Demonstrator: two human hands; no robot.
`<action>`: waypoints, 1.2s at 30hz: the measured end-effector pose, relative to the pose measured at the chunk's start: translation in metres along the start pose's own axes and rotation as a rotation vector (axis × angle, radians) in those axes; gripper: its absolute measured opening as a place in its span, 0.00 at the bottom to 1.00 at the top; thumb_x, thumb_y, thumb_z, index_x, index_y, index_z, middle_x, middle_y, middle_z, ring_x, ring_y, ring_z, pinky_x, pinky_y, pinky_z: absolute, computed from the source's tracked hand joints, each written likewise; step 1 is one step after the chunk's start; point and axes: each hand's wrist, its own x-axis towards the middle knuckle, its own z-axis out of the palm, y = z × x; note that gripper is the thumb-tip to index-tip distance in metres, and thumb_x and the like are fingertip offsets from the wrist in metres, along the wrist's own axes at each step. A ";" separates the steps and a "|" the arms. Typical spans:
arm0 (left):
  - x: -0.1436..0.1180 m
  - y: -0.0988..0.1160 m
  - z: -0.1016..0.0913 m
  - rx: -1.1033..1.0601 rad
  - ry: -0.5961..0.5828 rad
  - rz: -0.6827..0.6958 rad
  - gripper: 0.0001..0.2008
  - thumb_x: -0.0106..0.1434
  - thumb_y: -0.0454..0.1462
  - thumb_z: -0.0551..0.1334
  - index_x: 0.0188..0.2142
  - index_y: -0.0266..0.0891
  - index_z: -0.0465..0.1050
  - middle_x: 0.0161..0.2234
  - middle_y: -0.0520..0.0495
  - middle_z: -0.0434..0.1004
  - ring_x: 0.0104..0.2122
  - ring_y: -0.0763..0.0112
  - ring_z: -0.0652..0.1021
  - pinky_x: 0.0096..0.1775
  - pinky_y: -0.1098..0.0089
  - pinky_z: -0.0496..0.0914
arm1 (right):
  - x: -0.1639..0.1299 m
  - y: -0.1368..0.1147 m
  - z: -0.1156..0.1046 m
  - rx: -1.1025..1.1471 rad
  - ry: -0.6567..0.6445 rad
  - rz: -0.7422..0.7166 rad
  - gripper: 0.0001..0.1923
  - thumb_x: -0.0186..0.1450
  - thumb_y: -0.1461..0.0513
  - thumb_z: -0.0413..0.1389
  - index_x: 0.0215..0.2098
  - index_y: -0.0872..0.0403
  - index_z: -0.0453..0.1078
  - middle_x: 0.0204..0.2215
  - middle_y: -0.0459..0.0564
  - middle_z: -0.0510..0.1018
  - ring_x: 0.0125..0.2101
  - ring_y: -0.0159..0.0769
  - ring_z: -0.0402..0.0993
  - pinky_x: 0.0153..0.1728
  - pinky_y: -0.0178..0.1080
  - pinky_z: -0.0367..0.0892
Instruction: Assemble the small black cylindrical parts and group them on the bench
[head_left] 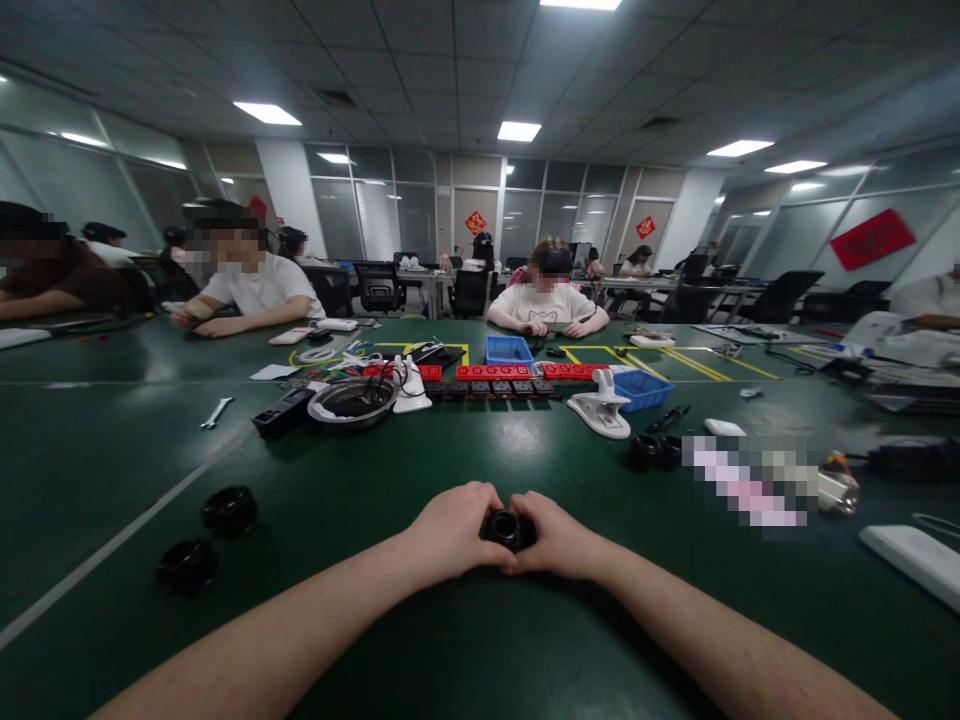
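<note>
item: left hand (448,530) and right hand (559,535), grip closed from both sides on one small black ring-shaped part (508,527), open bore facing up, held low over the green surface (480,450) at centre front. fingers wrap the part's sides; whether it is one piece or two pressed together cannot be told.

near left: two more black ring parts (229,509) (186,564) lying loose on the surface, untouched. near right: a pair of similar black parts (654,452), also lying apart from the hands.

status, as judged: one part in hand, four waiting; no finished pile can be picked out.

further out: white clamp-like tool (602,408), round metal bowl (352,402), row of red and black blocks (491,378), blue tray (507,349), wrench (216,412).

far edge: seated people at the same surface.
</note>
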 end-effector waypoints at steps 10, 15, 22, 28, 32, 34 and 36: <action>0.003 -0.006 0.003 0.016 0.080 0.010 0.19 0.46 0.49 0.61 0.33 0.40 0.64 0.33 0.50 0.67 0.32 0.66 0.69 0.30 0.71 0.61 | -0.004 -0.016 0.006 -0.106 0.132 -0.002 0.27 0.46 0.47 0.57 0.38 0.55 0.62 0.33 0.49 0.68 0.34 0.38 0.62 0.33 0.38 0.55; 0.003 -0.012 -0.009 -0.072 -0.078 0.135 0.20 0.46 0.48 0.62 0.35 0.40 0.65 0.34 0.51 0.66 0.33 0.68 0.68 0.29 0.74 0.61 | -0.003 -0.004 -0.010 0.052 -0.086 -0.174 0.22 0.48 0.52 0.59 0.38 0.53 0.65 0.34 0.47 0.67 0.36 0.38 0.61 0.37 0.38 0.56; 0.003 -0.014 -0.008 -0.104 -0.128 0.138 0.21 0.45 0.47 0.62 0.37 0.40 0.65 0.34 0.51 0.65 0.32 0.70 0.68 0.29 0.74 0.61 | -0.002 0.000 -0.019 0.147 -0.172 -0.246 0.19 0.51 0.55 0.57 0.40 0.53 0.65 0.35 0.47 0.67 0.37 0.36 0.60 0.38 0.37 0.56; 0.004 -0.013 -0.009 -0.098 -0.121 0.185 0.21 0.46 0.45 0.62 0.39 0.41 0.65 0.34 0.51 0.66 0.33 0.69 0.68 0.32 0.73 0.61 | -0.001 0.002 -0.019 0.156 -0.185 -0.261 0.21 0.51 0.56 0.58 0.41 0.53 0.65 0.36 0.47 0.67 0.38 0.37 0.60 0.39 0.38 0.56; 0.003 -0.012 -0.009 -0.099 -0.111 0.192 0.20 0.47 0.45 0.62 0.39 0.42 0.65 0.35 0.51 0.66 0.35 0.69 0.68 0.32 0.73 0.61 | -0.001 0.001 -0.019 0.142 -0.179 -0.258 0.20 0.51 0.56 0.58 0.41 0.54 0.66 0.35 0.47 0.68 0.37 0.37 0.61 0.39 0.37 0.56; 0.002 -0.010 -0.009 -0.097 -0.109 0.163 0.20 0.46 0.46 0.62 0.38 0.41 0.65 0.35 0.51 0.66 0.35 0.68 0.68 0.32 0.73 0.61 | -0.001 0.001 -0.018 0.136 -0.172 -0.250 0.19 0.50 0.56 0.58 0.40 0.54 0.66 0.34 0.46 0.68 0.37 0.37 0.61 0.38 0.37 0.56; 0.002 -0.008 -0.008 -0.098 -0.108 0.132 0.21 0.46 0.47 0.62 0.38 0.40 0.65 0.35 0.50 0.66 0.35 0.67 0.68 0.32 0.73 0.61 | 0.000 0.002 -0.016 0.137 -0.162 -0.229 0.19 0.49 0.56 0.59 0.38 0.54 0.66 0.33 0.46 0.68 0.36 0.36 0.61 0.37 0.36 0.57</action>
